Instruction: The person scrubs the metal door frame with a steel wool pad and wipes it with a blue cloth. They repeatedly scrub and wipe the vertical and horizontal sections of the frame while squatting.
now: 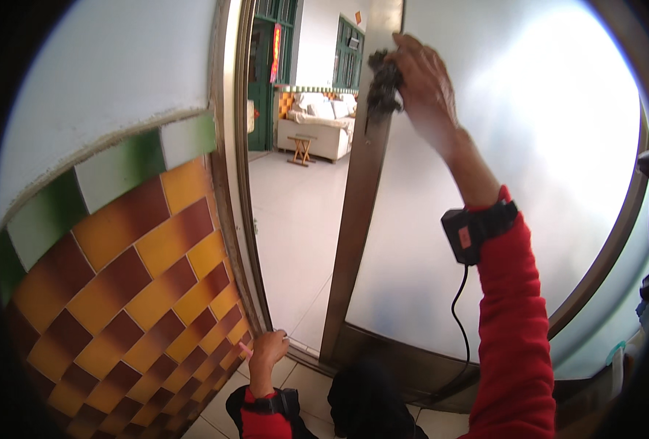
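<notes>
My right hand (426, 82), raised high, grips a bunched dark grey cloth (383, 88). The cloth lies against the metal edge stile of a sliding door (352, 219) with frosted glass (412, 247), partly over a slot in the stile. Low down, my left hand (269, 348) is near the foot of the metal door jamb (242, 181), its fingers curled round a thin pink stick-like thing (246, 350); the rest of that thing is hidden in the hand. A black box with a cable (461, 236) is strapped to my right wrist.
A tiled wall (138, 258) rises at the left. Through the part-open doorway I see a pale sofa (313, 134), a small wooden folding stool (301, 151) and a green door (261, 88). The door's bottom track (305, 355) crosses the tiled floor (305, 381) below.
</notes>
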A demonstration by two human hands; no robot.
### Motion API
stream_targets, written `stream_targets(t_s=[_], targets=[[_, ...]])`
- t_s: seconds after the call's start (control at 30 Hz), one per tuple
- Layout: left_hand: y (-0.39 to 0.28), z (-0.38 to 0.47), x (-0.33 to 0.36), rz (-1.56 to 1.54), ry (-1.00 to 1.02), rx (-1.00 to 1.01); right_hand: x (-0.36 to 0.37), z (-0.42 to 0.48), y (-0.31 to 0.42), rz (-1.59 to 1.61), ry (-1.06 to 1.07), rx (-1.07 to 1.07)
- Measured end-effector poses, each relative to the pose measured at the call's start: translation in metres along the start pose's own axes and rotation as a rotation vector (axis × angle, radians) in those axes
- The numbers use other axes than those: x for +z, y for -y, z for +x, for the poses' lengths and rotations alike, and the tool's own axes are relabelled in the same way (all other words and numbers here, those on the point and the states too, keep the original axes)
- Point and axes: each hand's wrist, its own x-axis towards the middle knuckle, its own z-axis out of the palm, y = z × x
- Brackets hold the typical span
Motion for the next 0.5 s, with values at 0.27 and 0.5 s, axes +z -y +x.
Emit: stream_targets(t_s=[0.27, 0.5], targets=[[0.013, -0.015, -0.004, -0.276, 0.11, -0.103, -0.002, 0.053, -0.023, -0.081, -0.018, 0.153], [0.028, -0.01, 0.003, -0.063, -0.001, -0.04, -0.01, 0.035, 0.009, -0.033, 0.065, 0.281]])
